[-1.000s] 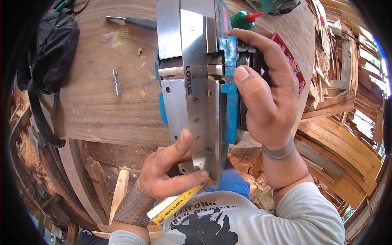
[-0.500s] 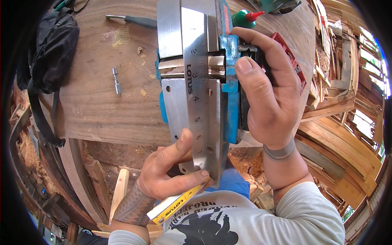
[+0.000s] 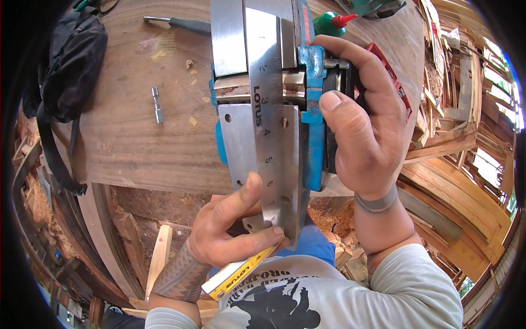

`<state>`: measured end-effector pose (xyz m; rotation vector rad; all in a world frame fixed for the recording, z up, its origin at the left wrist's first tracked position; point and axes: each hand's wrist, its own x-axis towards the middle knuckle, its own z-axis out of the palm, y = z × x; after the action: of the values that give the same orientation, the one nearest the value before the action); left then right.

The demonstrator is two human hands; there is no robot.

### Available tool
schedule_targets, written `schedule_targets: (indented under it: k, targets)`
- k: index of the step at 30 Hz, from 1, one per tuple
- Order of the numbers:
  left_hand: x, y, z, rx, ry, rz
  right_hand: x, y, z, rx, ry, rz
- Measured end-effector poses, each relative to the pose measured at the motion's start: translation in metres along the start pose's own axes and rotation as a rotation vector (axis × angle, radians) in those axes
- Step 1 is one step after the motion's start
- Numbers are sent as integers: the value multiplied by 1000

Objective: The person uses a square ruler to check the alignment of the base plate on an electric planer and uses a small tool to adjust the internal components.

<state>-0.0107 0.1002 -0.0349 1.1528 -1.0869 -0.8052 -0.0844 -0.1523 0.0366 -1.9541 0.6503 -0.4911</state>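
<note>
A teal electric planer lies with its metal sole plates and cutter drum facing up. A steel ruler square rests lengthwise across the sole, its yellow-edged handle angled toward me. My left hand is closed on the square near the handle, with one finger raised beside the blade and another pressed at its near end. My right hand grips the planer's right side, thumb by the teal housing and fingers curled over the far part.
On the wooden table are a black bag, a grey-handled screwdriver, a metal socket piece, a green bottle with red nozzle and a red case. Stacked planks and timbers surround the table.
The planer and square have shifted slightly right and toward the table's far side, with both hands moving along with them. Both grips look much the same.
</note>
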Motion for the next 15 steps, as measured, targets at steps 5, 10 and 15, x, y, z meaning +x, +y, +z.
schedule_targets:
  k: [5, 10, 15]
  targets:
    - [-1, -3, 2, 29, 36, 59, 0, -4, 1, 52, -5, 74]
    - [-1, -3, 2, 5, 33, 44, 0, -1, 1, 73, 2, 60]
    - [-2, -5, 3, -4, 46, 35, 0, -1, 3, 80, -2, 67]
